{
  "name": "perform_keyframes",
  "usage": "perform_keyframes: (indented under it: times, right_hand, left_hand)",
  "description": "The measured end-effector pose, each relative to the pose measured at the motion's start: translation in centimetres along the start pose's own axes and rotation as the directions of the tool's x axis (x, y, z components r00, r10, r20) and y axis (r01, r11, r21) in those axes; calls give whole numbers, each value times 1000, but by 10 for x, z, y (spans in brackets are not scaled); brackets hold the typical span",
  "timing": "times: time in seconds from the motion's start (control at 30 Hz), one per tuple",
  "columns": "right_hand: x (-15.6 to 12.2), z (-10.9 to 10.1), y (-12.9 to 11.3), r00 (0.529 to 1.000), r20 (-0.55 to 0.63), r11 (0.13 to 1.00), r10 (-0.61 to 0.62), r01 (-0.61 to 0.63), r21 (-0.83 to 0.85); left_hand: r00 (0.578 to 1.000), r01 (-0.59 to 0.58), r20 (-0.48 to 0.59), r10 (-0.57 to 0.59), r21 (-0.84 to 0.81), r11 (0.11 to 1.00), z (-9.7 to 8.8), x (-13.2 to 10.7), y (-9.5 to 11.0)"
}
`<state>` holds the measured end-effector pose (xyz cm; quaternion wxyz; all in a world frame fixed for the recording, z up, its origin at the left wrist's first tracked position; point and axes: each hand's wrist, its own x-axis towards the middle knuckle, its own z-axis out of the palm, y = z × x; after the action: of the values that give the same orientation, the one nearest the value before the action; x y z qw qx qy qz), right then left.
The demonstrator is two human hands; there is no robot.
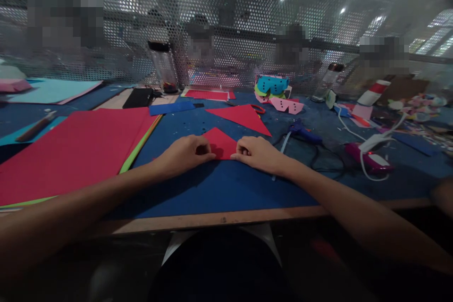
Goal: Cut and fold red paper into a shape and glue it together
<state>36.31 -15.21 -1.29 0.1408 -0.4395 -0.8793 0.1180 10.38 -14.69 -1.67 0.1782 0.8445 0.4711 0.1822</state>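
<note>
A small red sheet of paper [222, 144] lies on the blue table mat, its pointed corner facing away from me. My left hand [187, 152] is closed on its left side, thumb and fingers pinching near the front edge. On the right side my right hand [256, 153] pinches the same front edge with curled fingers. Just behind the sheet rests a red paper triangle [244, 117], touched by neither hand. Red-handled scissors [258, 109] lie partly under that triangle.
A stack of large red sheets [81, 146] fills the left. To the right are a blue glue gun [304, 132], a magenta device with cables [370, 158] and colourful paper cut-outs [272, 86]. Bottles [164, 68] stand along the perforated metal screen [226, 33] at the back.
</note>
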Motion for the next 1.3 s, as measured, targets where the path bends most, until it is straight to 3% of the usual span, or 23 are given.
perform_keyframes:
  times: [0.4,0.53,0.7,1.3]
  right_hand:
    - [0,-1,-2,1000,13,1000,11,-10,-6]
    - [0,-1,-1,1000,17,1000,13,-13,-7]
    - [-1,-1,1,1000,7,1000,-6,6,-4]
    - [-1,-4,-2,999,32,1000,15,-15,-2]
  left_hand:
    - [999,21,-34,-22,-36,999,6,0,-4]
    - [993,-111,-53,107,-94,989,9,-1,-6]
    - [946,-321,-67,318,-39,946,10,-3,-9]
    - [896,-433,-71,439,92,897,17,-6,-17]
